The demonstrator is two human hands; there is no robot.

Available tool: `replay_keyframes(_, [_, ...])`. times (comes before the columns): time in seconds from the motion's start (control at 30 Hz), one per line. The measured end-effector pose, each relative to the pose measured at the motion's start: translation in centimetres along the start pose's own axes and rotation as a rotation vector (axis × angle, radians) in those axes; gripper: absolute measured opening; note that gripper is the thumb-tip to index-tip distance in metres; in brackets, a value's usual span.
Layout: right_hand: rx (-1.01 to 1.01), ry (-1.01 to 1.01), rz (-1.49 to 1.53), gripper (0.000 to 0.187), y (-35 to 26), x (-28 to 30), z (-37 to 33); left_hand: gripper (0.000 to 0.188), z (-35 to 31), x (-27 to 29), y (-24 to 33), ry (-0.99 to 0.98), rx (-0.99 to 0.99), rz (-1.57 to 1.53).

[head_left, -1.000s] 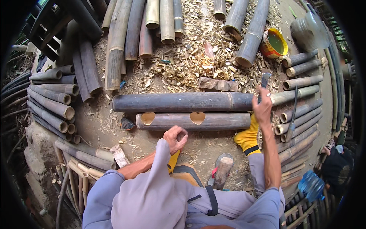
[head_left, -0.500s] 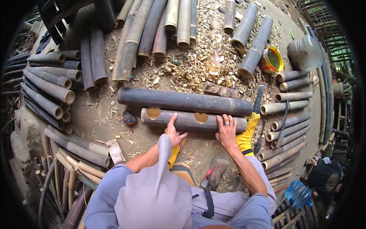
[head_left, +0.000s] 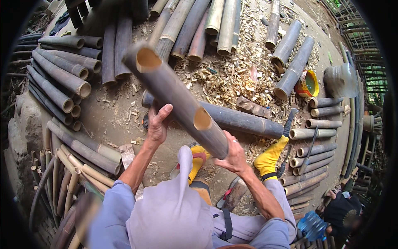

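We judge the cutting on the long grey-brown bamboo tube (head_left: pixel 178 99) to be well along: a rounded upper opening (head_left: pixel 148 59) and a rounded lower opening (head_left: pixel 202 119), both pale-edged, are already made in its wall. We see no third opening on the side facing us; whether trimming is left, we cannot tell. The dark blue-grey bamboo pole (head_left: pixel 248 121) lying on the brown earth ground (head_left: pixel 105 106) at the centre shows no opening on its visible side. The tube slants across the middle of the frame, raised off the ground, between the two hands. The right hand (head_left: pixel 233 154) is closed round its lower end, most fingers hidden. The left hand (head_left: pixel 156 124) is at its left flank, thumb raised apart; its fingers disappear behind the tube, so we cannot tell whether they grip.
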State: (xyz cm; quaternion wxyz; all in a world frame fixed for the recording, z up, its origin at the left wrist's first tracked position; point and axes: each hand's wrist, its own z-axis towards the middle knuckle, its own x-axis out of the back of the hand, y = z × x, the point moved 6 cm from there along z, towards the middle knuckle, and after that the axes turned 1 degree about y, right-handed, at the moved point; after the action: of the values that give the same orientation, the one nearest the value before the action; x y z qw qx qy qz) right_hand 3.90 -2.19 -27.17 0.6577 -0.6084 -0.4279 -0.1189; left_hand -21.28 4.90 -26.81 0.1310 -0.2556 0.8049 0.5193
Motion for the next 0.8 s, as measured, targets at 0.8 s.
replay_keyframes(0.8, [-0.115,0.433,0.015,0.039,2.9,3.2,1.0,0.081,20.2,10.9,16.5,0.399,-0.275,1.642])
